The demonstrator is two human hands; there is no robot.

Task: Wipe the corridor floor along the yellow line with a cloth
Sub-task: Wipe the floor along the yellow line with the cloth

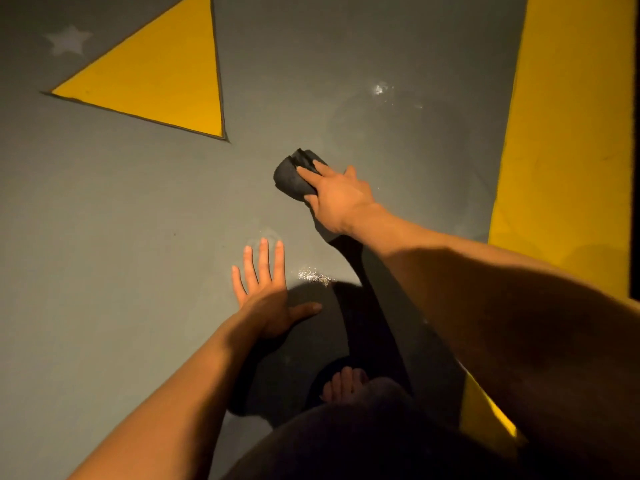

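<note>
A dark bunched cloth (290, 178) lies on the grey floor (138, 209) near the middle of the view. My right hand (337, 199) presses down on it with straight fingers spread over its right side. My left hand (268, 292) rests flat on the floor nearer to me, fingers spread and holding nothing. The wide yellow line (568, 133) runs along the right side, well to the right of the cloth. The floor just beyond the cloth shines wet (381, 90).
A yellow triangle (162, 74) is painted on the floor at the upper left, with a faint pale star (69, 39) beside it. My bare foot (343, 382) and bent knee sit at the bottom centre. A glittering wet patch (313, 276) lies by my left hand.
</note>
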